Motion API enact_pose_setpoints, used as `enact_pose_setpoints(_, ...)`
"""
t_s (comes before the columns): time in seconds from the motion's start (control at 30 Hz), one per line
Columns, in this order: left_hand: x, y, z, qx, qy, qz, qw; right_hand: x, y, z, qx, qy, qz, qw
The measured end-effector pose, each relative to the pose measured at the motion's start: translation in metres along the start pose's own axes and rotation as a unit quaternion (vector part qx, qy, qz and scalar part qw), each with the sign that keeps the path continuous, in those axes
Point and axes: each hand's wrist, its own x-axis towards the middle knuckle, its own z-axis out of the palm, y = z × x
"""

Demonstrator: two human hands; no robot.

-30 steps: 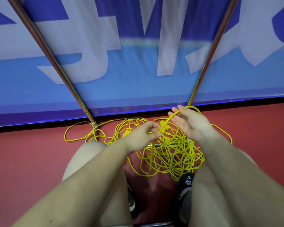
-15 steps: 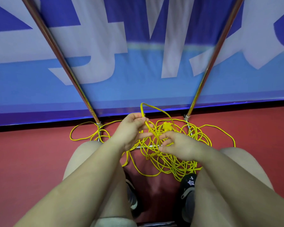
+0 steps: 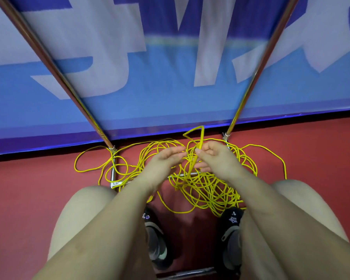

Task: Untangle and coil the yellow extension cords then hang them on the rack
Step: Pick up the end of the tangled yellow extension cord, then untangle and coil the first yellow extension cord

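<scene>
I was at the untangling step — nothing coiled yet. My right hand (image 3: pixel 216 156) pinched a doubled loop of yellow extension cord (image 3: pixel 198 138) lifted above the heap of tangled cords (image 3: pixel 210 188) on the red floor (image 3: pixel 28 188), between the rack's metal legs (image 3: pixel 257 67). My left hand (image 3: pixel 166 158) hovered beside it, fingers loosely open, holding nothing. Next I judged I'd need to draw that loop free — gently, without tightening knots.

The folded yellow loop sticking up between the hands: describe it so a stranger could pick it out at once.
Find the blue banner behind the red floor, then the yellow cord tangle at its foot between the two metal rack poles. The folded loop rises from the right hand, pinched there. Unlike every other strand, it stands off the floor with a sharp pointed bend.
</scene>
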Motion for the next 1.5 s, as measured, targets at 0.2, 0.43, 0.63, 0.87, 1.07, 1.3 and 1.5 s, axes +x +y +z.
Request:
enact_pose_setpoints(0.2, 0.004, -0.018, 0.007, 0.133, -0.045, -0.004, 0.990, 0.005, -0.010, -0.009, 0.181, 0.051, 0.058, 0.980)
enact_pose_setpoints(0.43, 0.007, -0.018, 0.010, 0.191, -0.002, 0.065, 0.979, 0.005, -0.012, -0.015, 0.246, 0.051, 0.050, 0.967)
enact_pose_setpoints(0.63, 0.000, -0.004, 0.017, 0.071, 0.055, 0.051, 0.995, -0.005, 0.006, -0.007, -0.066, -0.065, 0.004, 0.996)
enact_pose_setpoints(0.87, -0.008, 0.005, 0.024, -0.066, 0.083, 0.041, 0.993, -0.012, 0.027, -0.001, -0.233, -0.110, -0.050, 0.965)
enact_pose_setpoints(1.07, -0.007, 0.016, 0.022, -0.176, 0.058, 0.022, 0.982, -0.013, 0.019, -0.008, -0.195, -0.073, -0.066, 0.976)
enact_pose_setpoints(1.3, -0.005, -0.001, 0.023, 0.088, -0.045, -0.004, 0.995, -0.007, -0.005, -0.025, 0.192, 0.012, 0.040, 0.980)
enact_pose_setpoints(1.5, -0.003, -0.006, 0.018, 0.193, -0.021, 0.065, 0.979, -0.001, -0.011, -0.028, 0.313, 0.033, 0.063, 0.947)
